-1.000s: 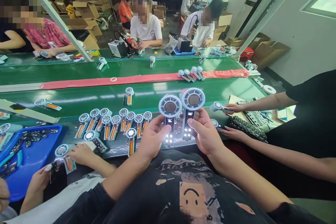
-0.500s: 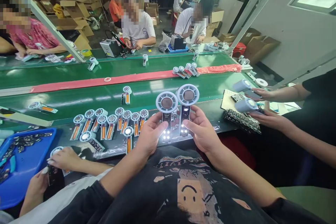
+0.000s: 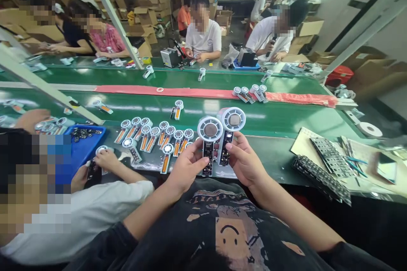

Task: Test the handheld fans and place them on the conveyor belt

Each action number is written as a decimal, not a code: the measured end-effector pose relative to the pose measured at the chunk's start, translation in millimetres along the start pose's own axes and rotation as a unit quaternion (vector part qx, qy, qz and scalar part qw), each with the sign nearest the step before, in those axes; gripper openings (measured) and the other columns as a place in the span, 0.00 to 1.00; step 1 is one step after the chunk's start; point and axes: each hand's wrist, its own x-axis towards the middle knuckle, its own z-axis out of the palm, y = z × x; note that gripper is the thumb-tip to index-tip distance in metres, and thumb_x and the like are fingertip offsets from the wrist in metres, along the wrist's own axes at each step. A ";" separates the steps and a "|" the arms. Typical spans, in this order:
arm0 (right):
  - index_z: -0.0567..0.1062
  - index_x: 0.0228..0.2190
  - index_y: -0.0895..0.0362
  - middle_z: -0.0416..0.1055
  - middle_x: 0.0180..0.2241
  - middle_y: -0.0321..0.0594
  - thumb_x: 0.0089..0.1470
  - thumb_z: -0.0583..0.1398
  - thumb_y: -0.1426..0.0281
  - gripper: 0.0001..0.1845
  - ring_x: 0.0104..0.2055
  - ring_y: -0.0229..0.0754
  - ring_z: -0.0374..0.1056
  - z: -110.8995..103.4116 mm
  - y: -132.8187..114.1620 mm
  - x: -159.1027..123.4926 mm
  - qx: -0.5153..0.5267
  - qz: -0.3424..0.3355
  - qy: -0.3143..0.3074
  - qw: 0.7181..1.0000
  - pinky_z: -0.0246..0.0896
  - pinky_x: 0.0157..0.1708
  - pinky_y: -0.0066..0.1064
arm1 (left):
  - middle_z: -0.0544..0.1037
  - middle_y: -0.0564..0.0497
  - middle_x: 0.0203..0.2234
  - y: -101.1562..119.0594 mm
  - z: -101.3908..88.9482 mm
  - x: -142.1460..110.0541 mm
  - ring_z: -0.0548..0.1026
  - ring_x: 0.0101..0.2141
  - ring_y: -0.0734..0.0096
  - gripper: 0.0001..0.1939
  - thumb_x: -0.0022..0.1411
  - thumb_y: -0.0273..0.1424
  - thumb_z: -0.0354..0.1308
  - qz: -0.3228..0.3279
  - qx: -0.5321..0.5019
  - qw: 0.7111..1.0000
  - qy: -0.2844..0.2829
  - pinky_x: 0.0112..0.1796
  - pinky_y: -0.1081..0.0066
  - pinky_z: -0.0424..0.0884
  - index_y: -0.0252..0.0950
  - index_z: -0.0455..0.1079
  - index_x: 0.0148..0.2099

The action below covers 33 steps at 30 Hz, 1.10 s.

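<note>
- head view: pinching left fan (image 3: 208,146) in left hand (image 3: 187,169), with thumb on the front of the bare circuit board and fingers curled behind.
- pinching right fan (image 3: 227,139) in right hand (image 3: 248,160) the same way, with thumb near the middle of the board.
- held up side by side over the near edge of the tabletop (image 3: 273,159), with round tops up and close together; can't tell if touching.
- looks light enough for one hand each, but likely top-heavy from the big round end.
- looks hard and stiff in the pale ring, likely smooth and a bit slippery too.
- looks easy to hurt on the open board, with little parts showing; don't press hard there.
- best to hold by the long side edges of the handle, or around the outside of the ring; keep fingertips off the little parts.
- lying left of the hands, toward the far edge of the tabletop: more fans (image 3: 154,136) with orange strips; just past that edge, a green belt (image 3: 280,116).
- resting toward the right end of the tabletop: a stack of boards (image 3: 321,180).
- no brand to be read on either fan; only bent, broken letters on the dark shirt (image 3: 178,237), too messy to read, above a sad face.
</note>
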 end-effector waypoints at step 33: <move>0.62 0.57 0.54 0.64 0.52 0.50 0.40 0.66 0.71 0.42 0.58 0.56 0.62 -104.9 9.1 18.0 -0.412 -0.074 -0.120 0.900 0.58 0.62 0.53 | 0.78 0.46 0.47 -83.4 89.9 21.3 0.77 0.49 0.56 0.28 0.45 0.34 0.73 -0.019 0.006 0.967 0.253 0.53 0.56 0.71 0.39 0.65 0.47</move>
